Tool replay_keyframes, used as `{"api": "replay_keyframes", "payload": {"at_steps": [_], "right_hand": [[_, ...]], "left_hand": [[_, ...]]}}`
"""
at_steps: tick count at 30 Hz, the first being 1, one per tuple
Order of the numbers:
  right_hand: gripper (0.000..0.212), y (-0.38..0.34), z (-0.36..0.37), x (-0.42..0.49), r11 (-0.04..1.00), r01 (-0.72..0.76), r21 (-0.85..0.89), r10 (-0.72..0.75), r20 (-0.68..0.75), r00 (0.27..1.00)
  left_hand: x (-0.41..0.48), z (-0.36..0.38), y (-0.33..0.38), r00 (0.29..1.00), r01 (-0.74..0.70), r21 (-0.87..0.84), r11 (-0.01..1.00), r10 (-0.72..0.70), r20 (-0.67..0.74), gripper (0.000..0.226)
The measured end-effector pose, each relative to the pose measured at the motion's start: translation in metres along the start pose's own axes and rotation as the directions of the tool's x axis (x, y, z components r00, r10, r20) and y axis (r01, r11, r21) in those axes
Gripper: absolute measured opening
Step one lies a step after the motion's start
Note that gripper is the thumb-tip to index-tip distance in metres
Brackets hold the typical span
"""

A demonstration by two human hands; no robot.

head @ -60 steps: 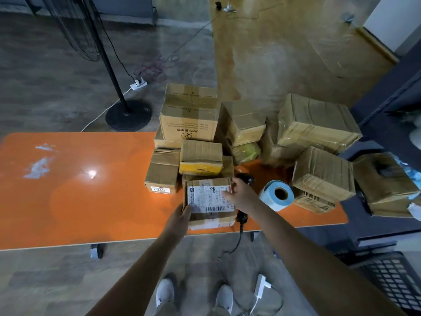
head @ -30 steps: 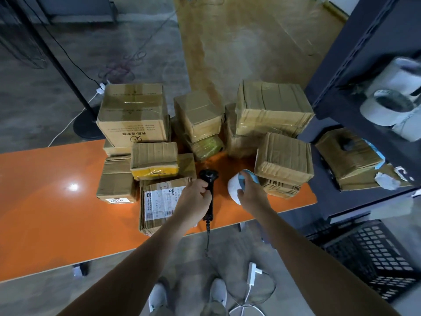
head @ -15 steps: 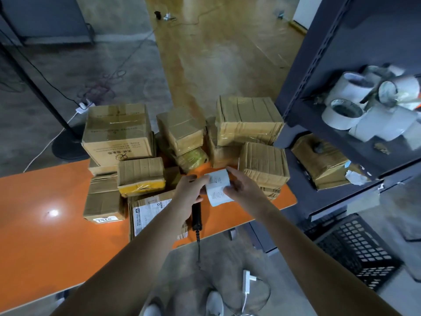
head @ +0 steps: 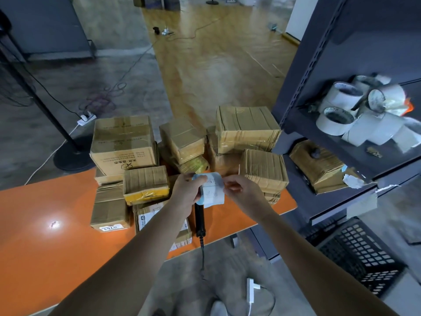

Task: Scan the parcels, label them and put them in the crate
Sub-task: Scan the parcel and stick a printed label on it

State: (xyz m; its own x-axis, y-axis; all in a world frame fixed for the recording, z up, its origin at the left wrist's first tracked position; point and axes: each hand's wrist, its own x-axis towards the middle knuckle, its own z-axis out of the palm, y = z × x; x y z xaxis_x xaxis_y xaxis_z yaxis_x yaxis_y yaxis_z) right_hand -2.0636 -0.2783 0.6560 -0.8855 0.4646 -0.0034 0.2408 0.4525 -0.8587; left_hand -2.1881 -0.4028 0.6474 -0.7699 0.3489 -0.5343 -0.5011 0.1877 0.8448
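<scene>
Two hands meet over the near edge of the bench [head: 45, 258], at the middle of the view. The left hand [head: 185, 193] is curled round a blue-sided roll [head: 201, 201] of labels. The right hand [head: 245, 195], at 3 o'clock from it, pinches the right edge of the white label [head: 214, 192] that hangs from the roll, so the label lies between the two. A black scanner [head: 199, 221] shows just below the left hand at 6 o'clock, its cord dropping off the bench; I cannot tell whether that hand also holds it.

The label bears faint grey writing in two blocks, too blurred to read. The nearest parcel [head: 145, 215], under the left forearm at 7 o'clock, carries a white shipping label with a small logo and fine print that is not legible. A parcel [head: 110, 210] at 9 o'clock has a white sticker with four digits on its near face, too small to be sure of. The big box [head: 123, 142] at 10 o'clock shows dark Chinese print and a clover-like mark, upside down from here.

More parcels [head: 247, 128], brown cardboard wrapped in clear tape and one with a yellow band, are piled from 10 to 2 o'clock behind the hands. The black lattice crate [head: 355, 256] stands on the floor at 4 o'clock, well apart. A grey rack [head: 293, 92] at 2 o'clock holds white tape rolls [head: 335, 118].
</scene>
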Motion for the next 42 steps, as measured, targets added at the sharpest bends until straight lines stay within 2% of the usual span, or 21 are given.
{"api": "replay_keyframes", "payload": {"at_steps": [5, 11, 14, 18, 27, 31, 36, 39, 42], "right_hand": [[0.020, -0.012, 0.004, 0.002, 0.987, 0.117, -0.111, -0.128, -0.092, 0.988], [0.015, -0.021, 0.007, 0.001, 0.940, 0.241, -0.240, -0.279, -0.143, 0.949], [0.011, -0.023, 0.008, 0.002, 0.934, 0.234, -0.269, -0.281, -0.154, 0.947], [0.015, -0.023, 0.009, 0.001, 0.933, 0.218, -0.285, -0.268, -0.151, 0.951], [0.009, -0.023, 0.009, 0.002, 0.958, 0.166, -0.233, -0.213, -0.193, 0.958], [0.004, -0.025, 0.009, 0.000, 0.945, 0.204, -0.255, -0.264, -0.228, 0.937], [0.005, -0.029, 0.004, -0.003, 0.924, 0.294, -0.245, -0.345, -0.202, 0.917], [0.009, -0.034, -0.002, -0.005, 0.955, 0.265, -0.132, -0.285, -0.175, 0.942], [0.023, -0.037, -0.010, -0.006, 0.984, 0.176, -0.005, -0.175, -0.118, 0.977]], "left_hand": [[-0.001, -0.003, 0.004, 0.998, 0.068, -0.093, 0.993, -0.068, 0.005, 0.029], [-0.002, -0.007, 0.009, 1.000, 0.013, -0.083, 0.996, -0.013, 0.000, 0.023], [-0.003, -0.010, 0.010, 1.000, 0.016, -0.082, 0.996, -0.016, -0.002, 0.009], [-0.003, -0.013, 0.009, 1.000, 0.001, -0.071, 0.997, 0.000, 0.014, 0.015], [-0.006, -0.011, 0.012, 1.000, -0.029, -0.043, 0.999, 0.030, 0.007, 0.039], [-0.008, -0.008, 0.015, 1.000, 0.008, -0.042, 0.999, -0.008, -0.008, 0.030], [-0.005, -0.010, 0.012, 0.989, 0.125, -0.145, 0.981, -0.135, -0.060, 0.017], [-0.002, -0.015, 0.014, 0.986, 0.122, -0.151, 0.981, -0.138, -0.098, 0.016], [0.001, -0.019, 0.015, 0.995, 0.061, -0.087, 0.994, -0.067, -0.071, 0.015]]}}
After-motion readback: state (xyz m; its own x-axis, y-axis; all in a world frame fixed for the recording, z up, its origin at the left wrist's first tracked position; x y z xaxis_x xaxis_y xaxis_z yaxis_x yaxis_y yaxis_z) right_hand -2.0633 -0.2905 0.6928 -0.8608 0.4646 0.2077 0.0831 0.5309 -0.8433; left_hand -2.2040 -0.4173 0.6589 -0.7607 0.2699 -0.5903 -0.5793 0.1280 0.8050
